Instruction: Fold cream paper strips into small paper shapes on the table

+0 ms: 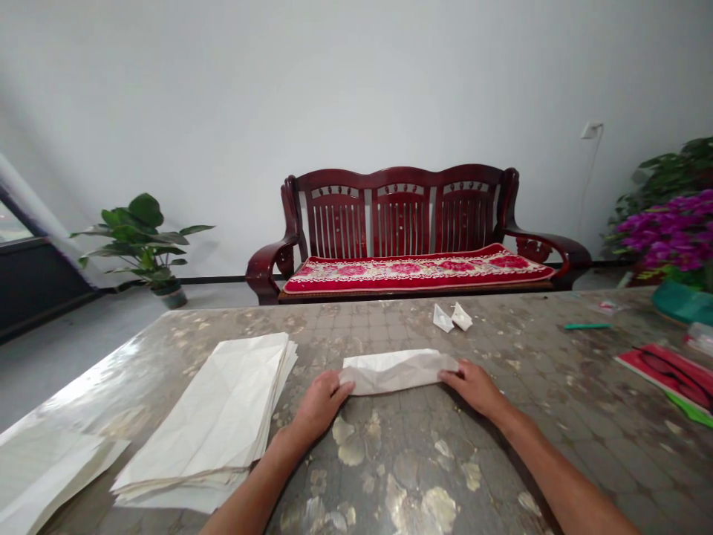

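Note:
A folded strip of white paper (393, 373) lies sideways just above or on the patterned table in front of me; I cannot tell if it touches. My left hand (323, 397) pinches its left end, thumb on top. At the right end, my right hand (473, 386) grips the paper the same way, with the fingers behind it partly hidden. Beyond the strip stand two small folded paper pieces (443, 319), pointed at the top and set side by side. To the left of my left hand rests a thick stack of creased white paper sheets (209, 416).
More paper (50, 472) lies at the table's left edge. On the right are a green pen (587, 326), glasses (676, 375) on a red book (640, 360), and purple flowers (668, 230). A wooden bench (401, 178) stands behind the patterned table (535, 416).

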`<state>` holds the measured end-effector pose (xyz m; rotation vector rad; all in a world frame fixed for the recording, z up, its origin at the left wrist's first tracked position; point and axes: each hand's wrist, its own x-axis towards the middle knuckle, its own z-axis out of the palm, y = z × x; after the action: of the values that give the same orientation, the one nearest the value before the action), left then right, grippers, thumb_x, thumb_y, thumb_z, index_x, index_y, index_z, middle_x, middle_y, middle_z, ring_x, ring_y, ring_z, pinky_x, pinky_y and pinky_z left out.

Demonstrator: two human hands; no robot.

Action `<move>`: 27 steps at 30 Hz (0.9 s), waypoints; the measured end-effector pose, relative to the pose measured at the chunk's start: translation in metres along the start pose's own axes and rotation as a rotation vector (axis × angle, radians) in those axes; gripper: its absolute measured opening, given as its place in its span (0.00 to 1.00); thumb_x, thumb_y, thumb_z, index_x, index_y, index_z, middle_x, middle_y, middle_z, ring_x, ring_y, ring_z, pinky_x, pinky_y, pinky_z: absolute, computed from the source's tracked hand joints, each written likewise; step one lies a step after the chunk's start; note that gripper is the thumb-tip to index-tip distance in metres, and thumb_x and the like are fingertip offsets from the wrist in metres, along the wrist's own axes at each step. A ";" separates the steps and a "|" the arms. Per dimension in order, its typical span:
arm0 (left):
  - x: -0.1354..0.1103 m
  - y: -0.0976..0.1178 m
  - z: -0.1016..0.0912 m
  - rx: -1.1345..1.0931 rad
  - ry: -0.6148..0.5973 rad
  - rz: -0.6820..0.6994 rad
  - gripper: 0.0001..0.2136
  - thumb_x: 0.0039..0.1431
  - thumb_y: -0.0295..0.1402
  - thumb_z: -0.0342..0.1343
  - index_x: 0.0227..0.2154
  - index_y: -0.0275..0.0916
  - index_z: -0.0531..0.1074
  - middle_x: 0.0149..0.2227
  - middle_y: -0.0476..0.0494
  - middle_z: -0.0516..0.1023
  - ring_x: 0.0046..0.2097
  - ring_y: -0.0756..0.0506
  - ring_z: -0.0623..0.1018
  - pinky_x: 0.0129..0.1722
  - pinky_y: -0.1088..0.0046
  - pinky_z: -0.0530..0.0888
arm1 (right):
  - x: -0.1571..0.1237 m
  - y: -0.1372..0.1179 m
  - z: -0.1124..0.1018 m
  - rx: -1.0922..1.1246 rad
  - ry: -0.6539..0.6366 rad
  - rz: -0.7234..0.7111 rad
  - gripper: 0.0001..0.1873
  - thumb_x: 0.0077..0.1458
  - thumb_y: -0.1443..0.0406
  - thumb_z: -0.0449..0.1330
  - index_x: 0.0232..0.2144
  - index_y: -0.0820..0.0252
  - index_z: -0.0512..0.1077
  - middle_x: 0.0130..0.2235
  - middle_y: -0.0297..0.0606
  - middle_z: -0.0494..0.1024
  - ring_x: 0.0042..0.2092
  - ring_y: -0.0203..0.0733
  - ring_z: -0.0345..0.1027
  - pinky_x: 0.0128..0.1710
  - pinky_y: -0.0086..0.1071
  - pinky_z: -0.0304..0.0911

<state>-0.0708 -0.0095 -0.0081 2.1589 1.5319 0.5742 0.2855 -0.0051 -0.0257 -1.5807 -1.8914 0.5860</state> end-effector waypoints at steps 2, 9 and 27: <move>0.005 0.009 0.001 0.044 0.022 -0.084 0.17 0.65 0.40 0.45 0.33 0.41 0.78 0.37 0.45 0.82 0.43 0.43 0.78 0.48 0.69 0.71 | 0.005 -0.008 0.003 -0.069 0.038 0.116 0.17 0.54 0.53 0.56 0.27 0.58 0.77 0.30 0.38 0.80 0.32 0.45 0.71 0.32 0.32 0.61; 0.010 0.019 0.004 0.367 0.146 -0.183 0.17 0.65 0.42 0.46 0.25 0.41 0.73 0.36 0.43 0.79 0.43 0.41 0.75 0.49 0.65 0.66 | 0.006 -0.027 0.011 -0.391 0.120 0.182 0.12 0.54 0.57 0.57 0.25 0.56 0.75 0.30 0.40 0.79 0.34 0.44 0.69 0.30 0.31 0.53; 0.009 0.020 0.008 0.531 0.270 -0.106 0.18 0.61 0.43 0.54 0.20 0.40 0.76 0.32 0.43 0.78 0.41 0.41 0.74 0.59 0.55 0.57 | 0.000 -0.060 -0.006 -0.693 -0.073 0.282 0.16 0.57 0.59 0.51 0.34 0.58 0.77 0.38 0.45 0.80 0.43 0.53 0.70 0.39 0.38 0.57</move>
<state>-0.0484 -0.0077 -0.0023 2.4295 2.1277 0.4752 0.2467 -0.0165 0.0184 -2.3095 -2.0646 0.0830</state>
